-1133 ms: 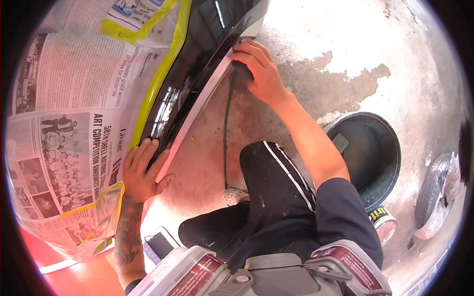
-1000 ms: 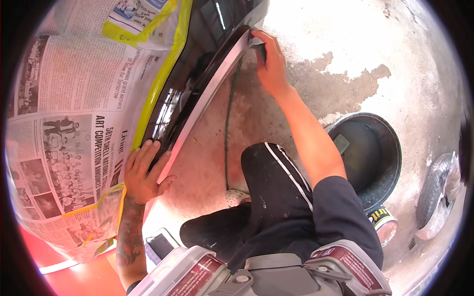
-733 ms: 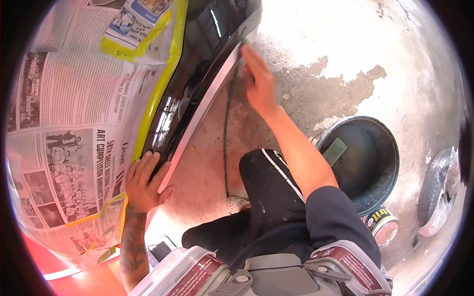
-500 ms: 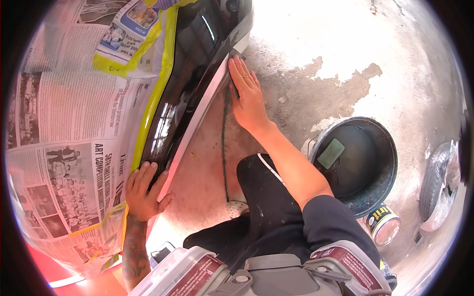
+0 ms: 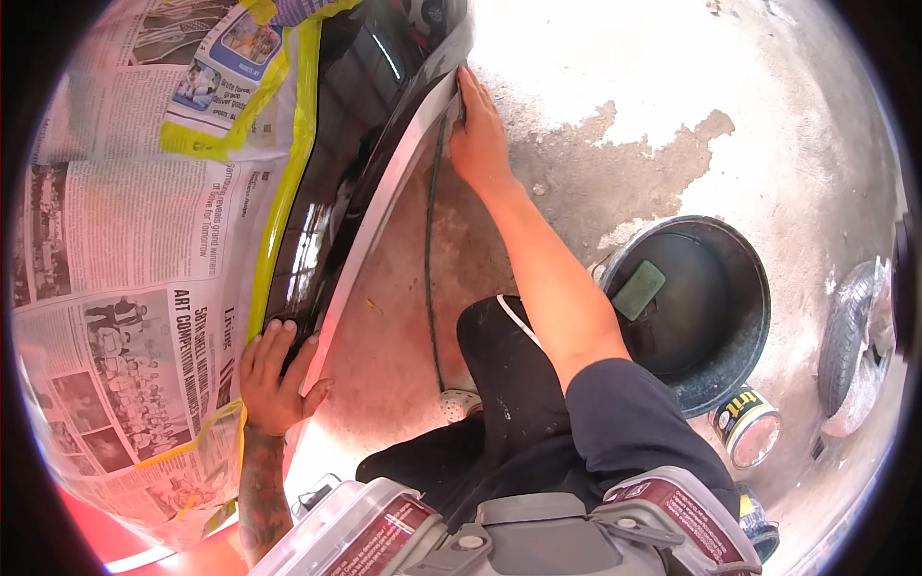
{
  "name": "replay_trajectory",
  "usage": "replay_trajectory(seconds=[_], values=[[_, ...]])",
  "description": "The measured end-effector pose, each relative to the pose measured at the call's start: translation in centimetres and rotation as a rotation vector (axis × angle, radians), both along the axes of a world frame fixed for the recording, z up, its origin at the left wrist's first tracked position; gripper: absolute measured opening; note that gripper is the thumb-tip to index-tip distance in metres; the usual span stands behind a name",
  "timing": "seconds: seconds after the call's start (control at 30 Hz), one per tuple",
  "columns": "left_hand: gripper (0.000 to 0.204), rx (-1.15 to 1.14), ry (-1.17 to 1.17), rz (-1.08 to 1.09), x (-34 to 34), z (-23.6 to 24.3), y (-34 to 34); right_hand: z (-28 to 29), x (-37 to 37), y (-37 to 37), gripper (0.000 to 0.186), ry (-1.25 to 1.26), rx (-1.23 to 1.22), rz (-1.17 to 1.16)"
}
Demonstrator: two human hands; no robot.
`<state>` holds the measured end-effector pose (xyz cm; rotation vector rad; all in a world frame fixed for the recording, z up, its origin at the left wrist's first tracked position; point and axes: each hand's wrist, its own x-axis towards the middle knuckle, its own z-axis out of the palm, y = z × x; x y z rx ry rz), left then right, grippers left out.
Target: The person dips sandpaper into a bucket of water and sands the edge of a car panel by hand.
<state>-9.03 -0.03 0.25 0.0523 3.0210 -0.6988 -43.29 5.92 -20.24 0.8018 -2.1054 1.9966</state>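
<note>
A long car body panel lies at my left, with a glossy black face (image 5: pixel 300 235) and a pale, whitish lower edge (image 5: pixel 376 206). My left hand (image 5: pixel 279 379) rests flat with spread fingers on the near end of the black face, by the tape line. Farther up, my right hand (image 5: pixel 482 144) presses against the outer side of the pale edge, fingers stretched along it. A thin dark piece (image 5: pixel 462 104) shows between that hand and the panel; its kind is mostly hidden. Newspaper sheets (image 5: pixel 125 230) cover the surface beyond, held by yellow-green tape (image 5: pixel 279 206).
A black bucket (image 5: pixel 759 298) of dark water, with a green block (image 5: pixel 639 290) in it, stands right of my knee. Beside it is a paint can (image 5: pixel 751 434). A tyre (image 5: pixel 850 336) lies far right. A dark hose or cord (image 5: pixel 432 250) crosses the stained concrete floor.
My right hand has slid farther up along the pale edge, its fingers now turned more edge-on. My left hand stays on the panel. The whole view has shifted slightly.
</note>
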Motion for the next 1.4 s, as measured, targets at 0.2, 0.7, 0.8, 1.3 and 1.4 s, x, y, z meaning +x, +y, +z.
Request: replay_trajectory(seconds=[0.2, 0.7, 0.8, 1.3, 1.4], values=[[0.053, 0.019, 0.01, 0.001, -0.3, 0.0, -0.2, 2.1, 1.8, 1.7, 0.071, -0.062, 0.131, 0.185], [0.054, 0.006, 0.0, -0.005, 0.0, 0.0, -0.2, 1.2, -0.7, 0.1, 0.07, 0.005, 0.14, 0.013], [0.054, 0.016, 0.006, -0.007, -0.2, 0.1, -0.2, 0.9, -5.8, 1.6, 0.062, 0.01, 0.198, 0.119], [0.053, 0.088, 0.013, -0.027, -0.3, 0.4, -0.1, -16.6, -5.0, 38.0, 0.008, -0.923, 0.984, 0.379], [0.053, 0.089, 0.025, -0.023, -0.4, 0.4, 0.0, -23.6, -3.1, 39.1, 0.017, -0.606, 1.431, 0.434]])
